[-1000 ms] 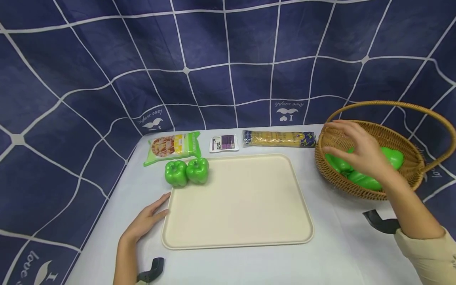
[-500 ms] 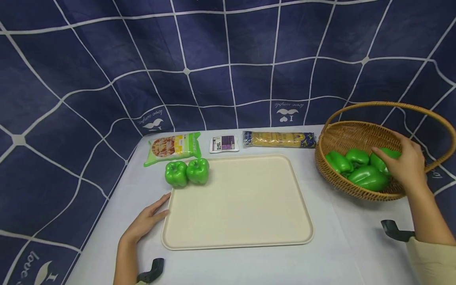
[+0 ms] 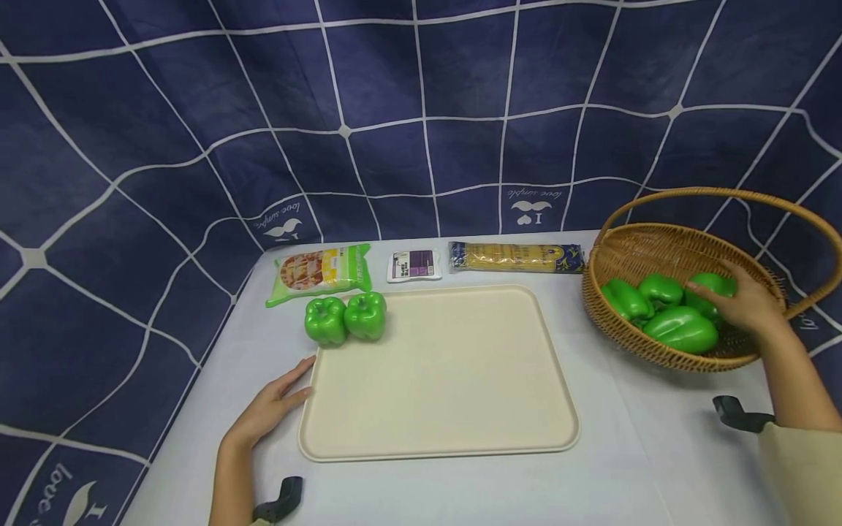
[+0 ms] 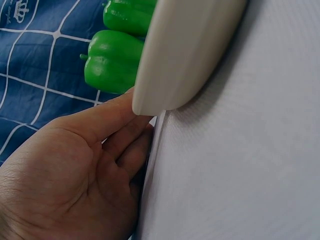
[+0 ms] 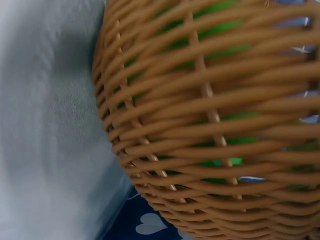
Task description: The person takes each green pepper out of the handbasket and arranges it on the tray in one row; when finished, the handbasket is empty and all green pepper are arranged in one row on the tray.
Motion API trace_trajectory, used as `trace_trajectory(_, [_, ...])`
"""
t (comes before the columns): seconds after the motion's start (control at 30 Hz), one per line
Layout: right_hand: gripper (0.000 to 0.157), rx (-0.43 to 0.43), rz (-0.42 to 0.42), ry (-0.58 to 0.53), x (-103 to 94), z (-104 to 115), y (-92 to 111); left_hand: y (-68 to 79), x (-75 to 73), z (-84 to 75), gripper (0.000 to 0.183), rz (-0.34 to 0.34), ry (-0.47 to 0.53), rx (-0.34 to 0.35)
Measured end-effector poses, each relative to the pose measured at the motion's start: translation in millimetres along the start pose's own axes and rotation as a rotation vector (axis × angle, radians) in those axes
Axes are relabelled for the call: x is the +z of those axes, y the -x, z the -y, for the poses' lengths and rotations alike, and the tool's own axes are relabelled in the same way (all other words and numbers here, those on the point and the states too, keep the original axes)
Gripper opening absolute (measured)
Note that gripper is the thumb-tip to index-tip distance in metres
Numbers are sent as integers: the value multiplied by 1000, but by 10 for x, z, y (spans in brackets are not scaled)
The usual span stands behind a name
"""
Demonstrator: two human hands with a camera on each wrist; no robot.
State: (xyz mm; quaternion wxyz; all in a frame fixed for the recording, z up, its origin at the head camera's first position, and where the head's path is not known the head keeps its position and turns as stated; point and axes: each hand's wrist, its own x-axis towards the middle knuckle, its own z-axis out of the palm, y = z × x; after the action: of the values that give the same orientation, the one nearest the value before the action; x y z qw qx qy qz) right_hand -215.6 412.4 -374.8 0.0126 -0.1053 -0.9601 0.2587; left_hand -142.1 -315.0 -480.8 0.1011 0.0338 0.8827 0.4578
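My left hand (image 3: 266,409) lies at the left rim of a cream tray (image 3: 447,380), its fingers extended and touching the edge. In the left wrist view, the fingers (image 4: 127,142) are beside and under the tray's corner (image 4: 175,60). Two green bell peppers (image 3: 345,319) stand side by side at the tray's back left corner. My right hand (image 3: 746,303) reaches into a wicker basket (image 3: 605,332), thumb and fingers around a green bell pepper (image 3: 710,283). Several other bell peppers (image 3: 682,330) lie beside it. The basket's weave (image 5: 215,120) hides that hand in the right wrist view.
Along the table's back edge lie a green food bag (image 3: 322,274), a small white packet with a purple label (image 3: 413,265) and a pack of spaghetti (image 3: 516,257). The basket's handle (image 3: 717,191) arches over its far side. A blue checked cloth (image 3: 460,88) hangs behind.
My right hand has moved right and down into the basket, over the peppers, and its thumb now lies against one of them. The left hand and tray have stayed put.
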Motion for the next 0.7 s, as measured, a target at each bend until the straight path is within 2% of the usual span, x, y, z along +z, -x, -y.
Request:
trace_trajectory(0.17, [89,26,40,-6,-9,-49,-93,-7,4,19,60,2,8,5])
trace_trajectory(0.4, [88,37,69,42,-5,-51,-103,-3,2,21,59,5,20,24])
trace_trajectory(0.7, [87,33,23,66,2,-30,-67,-8,-2,15,59,3,19,27])
